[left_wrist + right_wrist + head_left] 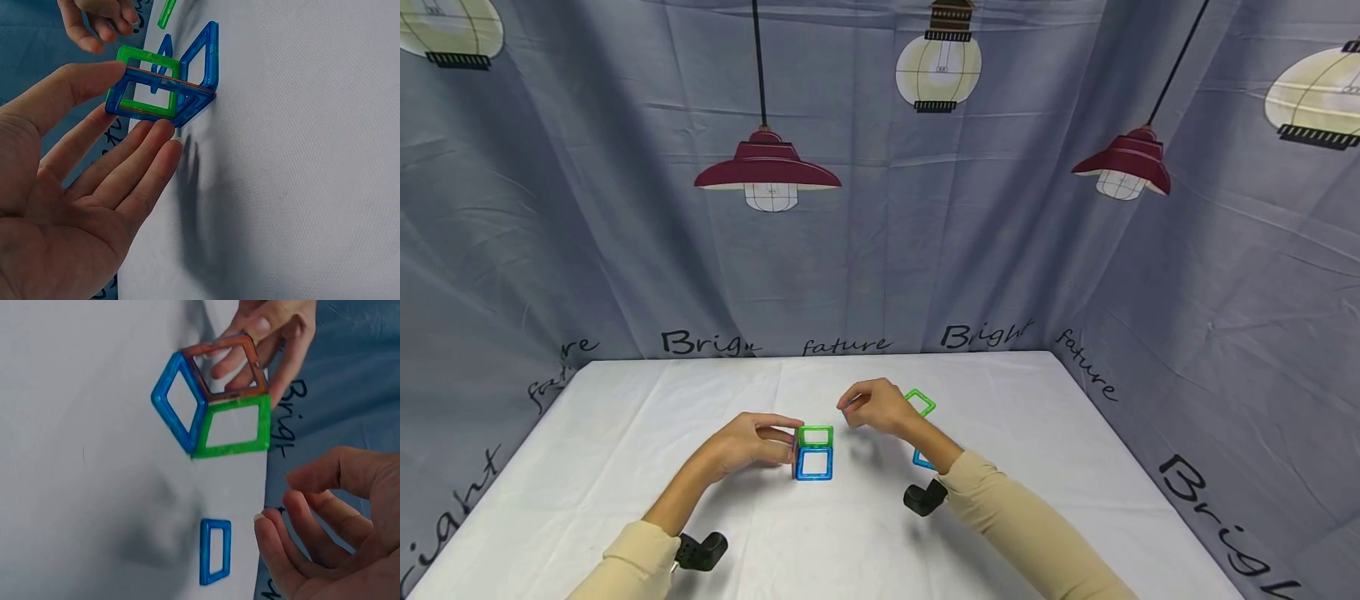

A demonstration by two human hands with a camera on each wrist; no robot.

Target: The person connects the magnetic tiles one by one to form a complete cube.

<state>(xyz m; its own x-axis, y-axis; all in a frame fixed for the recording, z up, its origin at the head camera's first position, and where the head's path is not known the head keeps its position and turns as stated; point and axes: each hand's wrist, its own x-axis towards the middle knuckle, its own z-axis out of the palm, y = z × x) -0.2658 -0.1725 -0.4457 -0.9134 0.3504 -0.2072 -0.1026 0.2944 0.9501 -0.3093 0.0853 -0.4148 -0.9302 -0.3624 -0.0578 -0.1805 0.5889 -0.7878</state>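
Two hands are over the table (625,467). Your left hand (748,446) holds the cube (813,454) by its left side, thumb on top and fingers lightly against it, near the middle of the cloth. Its frames are open squares: blue in front, green on top, an orange-brown one on the side your fingers touch. Your right hand (876,407) hovers just right of it, fingers loosely curled, grasping nothing. Behind that hand lie a green square (921,402) and a blue square (215,551).
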